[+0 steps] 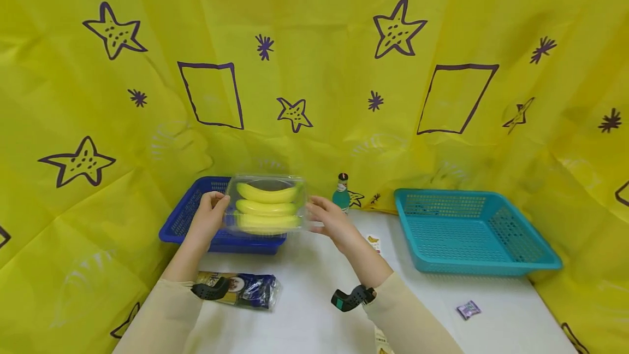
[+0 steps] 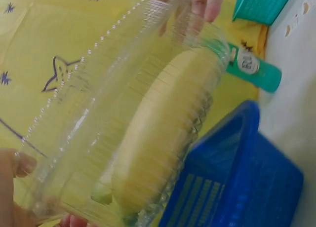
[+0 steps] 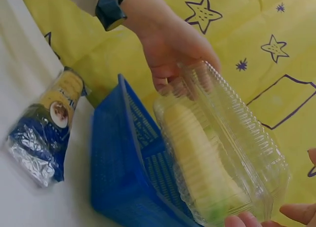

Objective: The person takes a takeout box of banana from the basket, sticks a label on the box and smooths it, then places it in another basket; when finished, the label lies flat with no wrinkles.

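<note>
Both hands hold a clear plastic box point(image 1: 266, 223) of several yellow bananas point(image 1: 267, 208), raised above the near right part of a dark blue basket point(image 1: 169, 232). My left hand point(image 1: 208, 217) grips the box's left end, thumb on the near side. At the right end, my right hand point(image 1: 331, 220) has its fingers around the edge. The right wrist view shows the left hand point(image 3: 177, 54) on the far end, and right fingertips point(image 3: 247, 220) against the near end. Through the clear plastic point(image 2: 163, 118), a banana shows in the left wrist view.
A teal basket point(image 1: 442, 265) stands at the right. Behind the right hand is a green bottle point(image 1: 341, 196). A blue and gold packet point(image 1: 250, 288) lies in front of the blue basket. A small purple packet point(image 1: 469, 310) and a banana-picture card point(image 1: 373, 242) lie on the white table point(image 1: 314, 299).
</note>
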Motion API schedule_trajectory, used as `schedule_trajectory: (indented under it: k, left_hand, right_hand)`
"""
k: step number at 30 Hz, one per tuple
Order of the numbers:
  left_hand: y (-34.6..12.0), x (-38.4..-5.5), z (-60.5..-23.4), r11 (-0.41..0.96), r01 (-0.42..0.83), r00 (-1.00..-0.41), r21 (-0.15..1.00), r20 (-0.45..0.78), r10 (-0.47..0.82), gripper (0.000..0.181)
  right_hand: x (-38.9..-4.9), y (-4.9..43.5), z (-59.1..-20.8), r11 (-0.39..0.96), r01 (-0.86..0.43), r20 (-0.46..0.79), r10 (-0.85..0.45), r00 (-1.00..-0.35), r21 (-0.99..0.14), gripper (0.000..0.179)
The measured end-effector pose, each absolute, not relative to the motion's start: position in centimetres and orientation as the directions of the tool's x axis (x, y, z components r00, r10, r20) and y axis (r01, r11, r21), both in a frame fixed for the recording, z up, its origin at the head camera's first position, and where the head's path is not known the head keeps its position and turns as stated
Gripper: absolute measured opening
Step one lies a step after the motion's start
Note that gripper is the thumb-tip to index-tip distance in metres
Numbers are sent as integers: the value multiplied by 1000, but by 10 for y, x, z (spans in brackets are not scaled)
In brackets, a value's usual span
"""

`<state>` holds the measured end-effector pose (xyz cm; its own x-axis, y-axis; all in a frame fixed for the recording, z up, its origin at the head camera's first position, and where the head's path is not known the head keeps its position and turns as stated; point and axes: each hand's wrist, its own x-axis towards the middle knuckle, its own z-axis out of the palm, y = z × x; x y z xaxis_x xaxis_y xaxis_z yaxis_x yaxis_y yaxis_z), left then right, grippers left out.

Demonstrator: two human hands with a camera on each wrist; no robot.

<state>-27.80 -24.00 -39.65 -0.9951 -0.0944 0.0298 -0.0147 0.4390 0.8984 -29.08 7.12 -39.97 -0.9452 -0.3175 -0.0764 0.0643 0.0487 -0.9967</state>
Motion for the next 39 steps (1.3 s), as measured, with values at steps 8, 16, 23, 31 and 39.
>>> schedule_trajectory:
  k: [8, 16, 23, 31, 39]
  left_hand:
    - [-213, -267, -406, 380, 39, -997, 924, 61, -46, 58]
    - [-182, -259, -416, 321, 72, -997, 945, 76, 0, 54]
    - [-155, -256, -429, 295, 71, -997, 953, 70, 13, 51]
    - [-132, -249, -443, 270, 81, -997, 959, 72, 42, 49]
    - [-116, -246, -463, 346, 93, -996, 934, 93, 18, 48]
  right_hand:
    - [-277, 105, -401, 29, 82, -87, -286, -954, -996, 64]
    - [-269, 142, -414, -64, 107, -89, -237, -967, -992, 62]
    - [-259, 161, -423, -134, 162, -136, -184, -973, -978, 59]
    - [-247, 181, -439, -119, 151, -130, -163, -978, -981, 61]
    - [-240, 193, -458, -88, 144, -129, -151, -980, -986, 65]
